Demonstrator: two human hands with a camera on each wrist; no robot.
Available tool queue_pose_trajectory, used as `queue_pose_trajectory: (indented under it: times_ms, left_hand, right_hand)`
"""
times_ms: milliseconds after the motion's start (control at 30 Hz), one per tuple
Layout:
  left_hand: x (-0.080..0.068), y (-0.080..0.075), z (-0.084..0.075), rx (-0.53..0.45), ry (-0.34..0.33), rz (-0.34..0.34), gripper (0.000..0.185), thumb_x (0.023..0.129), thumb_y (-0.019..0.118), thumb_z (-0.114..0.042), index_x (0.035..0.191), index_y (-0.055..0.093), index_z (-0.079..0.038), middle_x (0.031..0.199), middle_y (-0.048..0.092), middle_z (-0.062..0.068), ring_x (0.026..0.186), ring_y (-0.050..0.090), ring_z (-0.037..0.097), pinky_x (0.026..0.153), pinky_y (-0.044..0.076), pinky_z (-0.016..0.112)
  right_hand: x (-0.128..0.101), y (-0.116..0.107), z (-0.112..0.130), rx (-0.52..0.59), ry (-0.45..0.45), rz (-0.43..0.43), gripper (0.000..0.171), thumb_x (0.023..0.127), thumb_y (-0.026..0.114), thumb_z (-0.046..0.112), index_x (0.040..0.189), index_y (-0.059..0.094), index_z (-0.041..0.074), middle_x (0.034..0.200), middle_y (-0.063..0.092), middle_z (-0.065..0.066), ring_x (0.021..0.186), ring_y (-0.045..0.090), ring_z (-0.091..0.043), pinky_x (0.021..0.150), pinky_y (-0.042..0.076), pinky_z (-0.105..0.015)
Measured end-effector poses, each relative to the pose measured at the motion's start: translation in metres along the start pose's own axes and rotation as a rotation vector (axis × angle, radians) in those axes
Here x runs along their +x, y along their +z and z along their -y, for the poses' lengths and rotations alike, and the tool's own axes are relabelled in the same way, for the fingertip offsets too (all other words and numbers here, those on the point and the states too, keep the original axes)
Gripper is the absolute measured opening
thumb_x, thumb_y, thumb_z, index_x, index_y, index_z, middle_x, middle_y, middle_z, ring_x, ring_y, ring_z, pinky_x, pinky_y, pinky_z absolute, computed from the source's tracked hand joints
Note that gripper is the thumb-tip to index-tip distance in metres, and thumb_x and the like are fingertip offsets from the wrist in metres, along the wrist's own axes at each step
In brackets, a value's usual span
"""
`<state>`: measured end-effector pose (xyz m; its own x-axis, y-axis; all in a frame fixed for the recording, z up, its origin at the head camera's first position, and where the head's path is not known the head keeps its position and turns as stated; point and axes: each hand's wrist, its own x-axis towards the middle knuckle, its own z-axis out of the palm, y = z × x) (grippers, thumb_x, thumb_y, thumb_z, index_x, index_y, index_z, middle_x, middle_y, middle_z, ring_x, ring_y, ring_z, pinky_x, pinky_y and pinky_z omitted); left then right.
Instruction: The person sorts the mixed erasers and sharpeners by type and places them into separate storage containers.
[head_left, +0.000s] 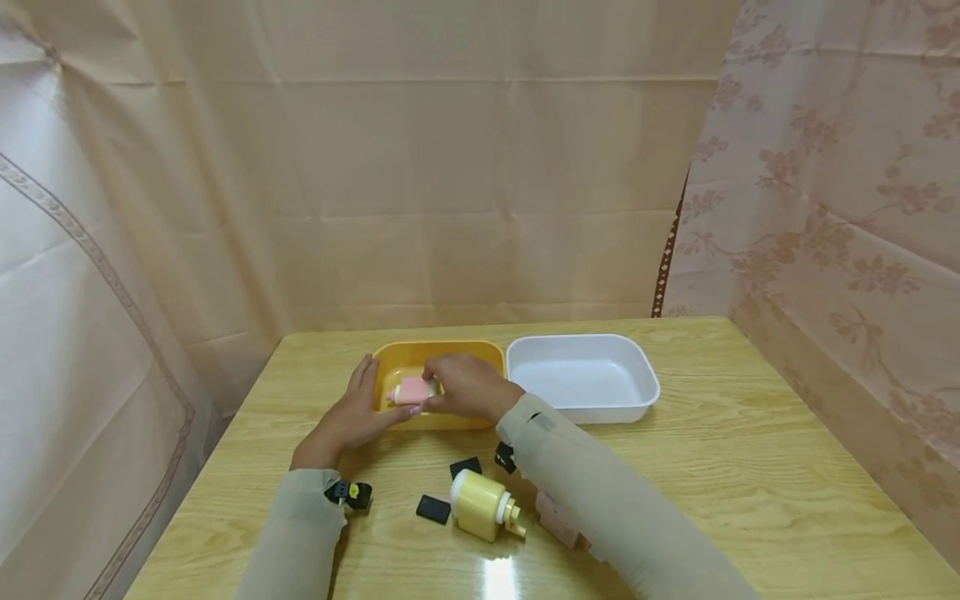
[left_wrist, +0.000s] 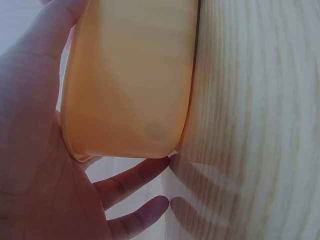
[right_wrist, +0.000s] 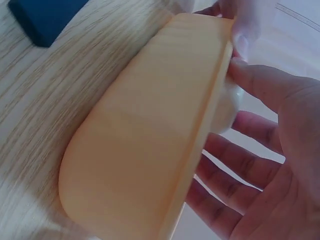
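A pink bottle (head_left: 414, 390) with a white base lies on its side in the orange tray (head_left: 393, 357), its narrow end facing left. My right hand (head_left: 468, 385) reaches over the tray and grips the bottle near its base. In the right wrist view the white base (right_wrist: 229, 107) shows past the tray's rim, between thumb and fingers. My left hand (head_left: 348, 425) rests against the tray's left end, fingers nearly straight along the outside and thumb along the front rim. In the left wrist view two fingertips touch down near the table beside the tray wall (left_wrist: 135, 85).
A white tray (head_left: 641, 379) stands right beside the orange one. Nearer me lie a yellow pump bottle (head_left: 477, 504) on its side and two black rectangular pieces (head_left: 432, 509). A pink object (head_left: 555, 518) is partly hidden by my right sleeve. Curtains hang behind and at both sides.
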<state>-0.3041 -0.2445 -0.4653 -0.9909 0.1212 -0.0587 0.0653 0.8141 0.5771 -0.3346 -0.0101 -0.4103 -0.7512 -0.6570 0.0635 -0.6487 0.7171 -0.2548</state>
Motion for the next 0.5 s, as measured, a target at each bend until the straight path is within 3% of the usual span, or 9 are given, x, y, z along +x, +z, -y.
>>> queue_pose_trajectory:
  times_ms: [267,500]
  left_hand:
    - [-0.001,-0.001,-0.002,-0.008,0.006,-0.004,0.134,0.075,0.065,-0.087,0.167,-0.004,-0.019,0.175,-0.013,0.007,0.156,0.019,0.05,0.113,0.032,0.074]
    - [-0.001,-0.001,-0.001,-0.009,0.008,-0.002,0.134,0.075,0.065,-0.086,0.167,-0.004,-0.017,0.175,-0.013,0.008,0.156,0.018,0.049,0.114,0.031,0.073]
  right_hand:
    - [-0.002,-0.008,0.002,0.038,0.015,0.033,0.048,0.093,0.076,0.047,0.129,0.069,0.017,0.122,0.071,0.002,0.097,0.061,-0.012,0.091,0.055,-0.031]
    - [-0.004,-0.013,0.006,0.013,0.021,0.082,0.055,0.093,0.076,0.047,0.138,0.065,0.018,0.135,0.066,-0.002,0.118,0.062,-0.017,0.105,0.052,-0.037]
